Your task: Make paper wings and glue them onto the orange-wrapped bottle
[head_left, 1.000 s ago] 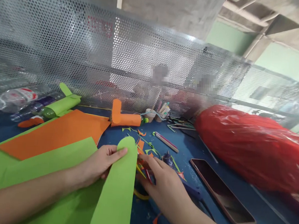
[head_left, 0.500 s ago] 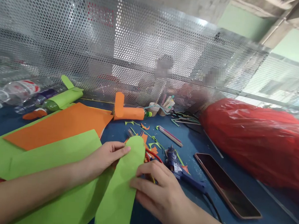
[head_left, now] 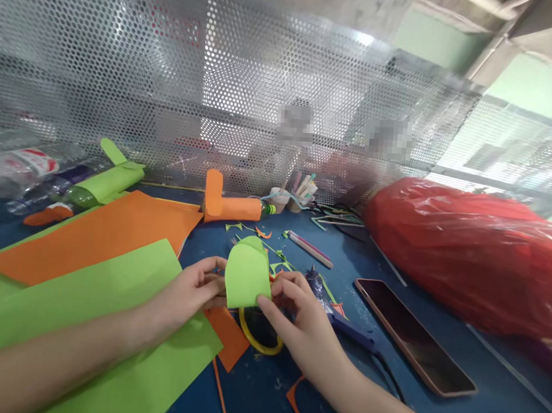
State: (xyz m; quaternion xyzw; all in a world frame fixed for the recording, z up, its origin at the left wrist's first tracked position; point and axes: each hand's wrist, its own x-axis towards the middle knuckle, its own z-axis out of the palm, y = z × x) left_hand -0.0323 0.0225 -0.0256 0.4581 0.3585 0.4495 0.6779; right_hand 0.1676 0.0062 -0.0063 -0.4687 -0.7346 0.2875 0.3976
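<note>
Since the earlier frame, the green strip (head_left: 249,279), then stretching to the lower edge, is doubled over, its bend facing the bottom of the frame. It sits at frame centre, above the tabletop (head_left: 340,372). The left hand (head_left: 202,284) grasps its left edge; the right hand (head_left: 295,310) pinches its lower right corner, thumb on the near face. A yellow ring (head_left: 258,350) shows just below. Finding: the rear end stands higher than the front; crease sharpness cannot be told. Recommended: match both side edges first, steady the left, then press evenly along the bend; creasing early would probably fix a skew.
</note>
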